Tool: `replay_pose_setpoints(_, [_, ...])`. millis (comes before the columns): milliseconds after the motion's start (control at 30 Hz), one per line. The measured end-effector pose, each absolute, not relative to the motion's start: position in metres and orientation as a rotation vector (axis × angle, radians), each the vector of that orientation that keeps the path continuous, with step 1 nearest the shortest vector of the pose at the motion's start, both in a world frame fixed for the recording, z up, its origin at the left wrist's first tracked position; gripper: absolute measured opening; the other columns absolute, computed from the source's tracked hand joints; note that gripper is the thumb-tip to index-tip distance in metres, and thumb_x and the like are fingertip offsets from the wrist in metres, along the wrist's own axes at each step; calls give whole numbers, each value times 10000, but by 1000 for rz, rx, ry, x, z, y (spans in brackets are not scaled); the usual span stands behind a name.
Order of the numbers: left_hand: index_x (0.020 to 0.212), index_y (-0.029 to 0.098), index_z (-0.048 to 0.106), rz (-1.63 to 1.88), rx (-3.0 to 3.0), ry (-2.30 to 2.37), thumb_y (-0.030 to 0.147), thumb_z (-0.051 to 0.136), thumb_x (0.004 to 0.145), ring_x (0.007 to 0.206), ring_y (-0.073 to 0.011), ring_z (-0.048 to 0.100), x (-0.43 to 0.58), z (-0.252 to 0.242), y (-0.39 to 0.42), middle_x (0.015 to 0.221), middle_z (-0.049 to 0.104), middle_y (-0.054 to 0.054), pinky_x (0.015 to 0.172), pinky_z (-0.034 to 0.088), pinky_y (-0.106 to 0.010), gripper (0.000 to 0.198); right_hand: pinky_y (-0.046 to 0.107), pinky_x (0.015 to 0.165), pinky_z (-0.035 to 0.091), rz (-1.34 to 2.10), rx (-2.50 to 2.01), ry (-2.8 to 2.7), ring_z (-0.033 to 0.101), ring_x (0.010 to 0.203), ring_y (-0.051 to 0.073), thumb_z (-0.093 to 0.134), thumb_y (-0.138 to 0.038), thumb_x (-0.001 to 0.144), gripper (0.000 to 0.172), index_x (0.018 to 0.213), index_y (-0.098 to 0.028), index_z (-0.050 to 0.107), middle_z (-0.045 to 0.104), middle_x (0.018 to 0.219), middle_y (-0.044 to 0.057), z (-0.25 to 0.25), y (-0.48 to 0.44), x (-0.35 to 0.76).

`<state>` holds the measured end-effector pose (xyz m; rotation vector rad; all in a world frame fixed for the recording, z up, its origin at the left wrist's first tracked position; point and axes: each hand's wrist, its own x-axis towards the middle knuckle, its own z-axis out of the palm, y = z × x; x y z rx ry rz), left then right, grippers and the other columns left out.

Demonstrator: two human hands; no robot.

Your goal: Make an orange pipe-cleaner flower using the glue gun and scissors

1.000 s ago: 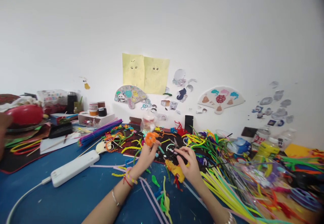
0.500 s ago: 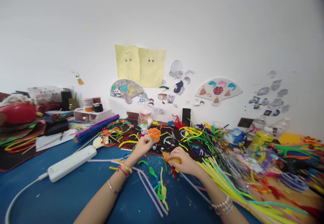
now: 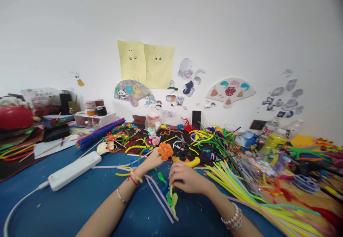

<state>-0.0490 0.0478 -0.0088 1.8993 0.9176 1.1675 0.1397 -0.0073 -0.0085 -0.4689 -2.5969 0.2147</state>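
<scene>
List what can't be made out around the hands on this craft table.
Head view only:
- Left hand: the orange pipe-cleaner flower hides its fingertips.
- Right hand: it covers the top of the green pipe-cleaner piece, so any hold is unclear.
- Red rounded object: cut off by the left edge.
- Clear plastic bottle: label too small to read.

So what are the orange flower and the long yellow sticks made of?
The orange flower looks like twisted pipe cleaner: soft, matte fuzz with a bumpy edge. The long yellow sticks look like pipe cleaners too, fuzzy and bendy. Any wire inside doesn't show.
</scene>
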Motion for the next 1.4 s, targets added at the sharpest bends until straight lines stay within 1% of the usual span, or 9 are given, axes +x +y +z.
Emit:
replay_pose_setpoints(167, [465, 190, 502, 1008, 1972, 833, 226, 505, 791, 473, -110, 417, -51, 0, 38, 419, 452, 41, 551, 392, -242, 328, 461, 975, 265, -33, -700, -2313, 579, 809, 150, 503, -181, 856, 169, 860, -261, 652, 675, 799, -11, -3, -2, 144])
replay_pose_setpoints(367, [518, 146, 597, 868, 2009, 689, 215, 626, 691, 487, -92, 435, -51, 5, 38, 505, 542, 22, 491, 360, -209, 189, 459, 960, 276, -224, -830, -2093, 566, 811, 162, 500, -190, 853, 194, 907, -282, 662, 649, 786, -1, -5, 7, 151])
replay_pose_setpoints(467, [571, 131, 622, 847, 1958, 672, 250, 616, 710, 469, -79, 422, -54, 5, 39, 531, 567, 13, 476, 358, -198, 183, 485, 989, 240, -217, -825, -2061, 569, 848, 170, 510, -185, 839, 192, 906, -284, 661, 653, 818, -1, -4, 4, 150])
replay_pose_setpoints(567, [667, 127, 667, 770, 1889, 642, 292, 585, 737, 489, -90, 471, -59, 5, 36, 629, 640, -31, 483, 393, -205, 197, 502, 1011, 211, -180, -772, -2072, 584, 836, 161, 518, -183, 834, 204, 952, -287, 649, 666, 840, -9, -4, -1, 147])
replay_pose_setpoints(833, [664, 120, 682, 676, 1757, 606, 294, 699, 628, 520, -97, 471, -57, 6, 31, 604, 620, -20, 480, 394, -204, 179, 496, 1008, 243, -151, -676, -2061, 601, 823, 150, 475, -131, 843, 252, 988, -284, 613, 689, 865, -15, -8, 0, 146])
replay_pose_setpoints(1033, [536, 100, 602, 725, 1672, 590, 300, 775, 531, 448, -48, 343, -51, -1, 37, 476, 471, 46, 433, 303, -187, 264, 401, 850, 411, -91, -598, -2024, 546, 765, 167, 421, -120, 844, 192, 895, -225, 574, 624, 779, 25, -11, 1, 143])
replay_pose_setpoints(1200, [640, 111, 575, 826, 1552, 583, 373, 751, 551, 436, -47, 349, -45, -13, 39, 522, 460, 48, 418, 284, -191, 328, 347, 707, 408, -27, -678, -1950, 534, 716, 171, 449, -144, 862, 140, 879, -217, 567, 612, 759, 28, -11, -7, 138])
replay_pose_setpoints(1267, [670, 119, 562, 866, 1522, 586, 391, 733, 564, 444, -53, 355, -42, -14, 38, 538, 454, 47, 425, 293, -198, 338, 333, 693, 403, -7, -669, -1929, 544, 733, 171, 455, -142, 866, 147, 910, -221, 571, 627, 786, 29, -10, -10, 138])
replay_pose_setpoints(1400, [585, 139, 500, 998, 1502, 631, 420, 692, 601, 489, -67, 358, -37, -10, 36, 545, 419, 45, 470, 315, -214, 341, 331, 714, 395, 8, -677, -1952, 545, 776, 168, 455, -143, 870, 156, 930, -221, 576, 631, 834, 31, -7, -11, 138])
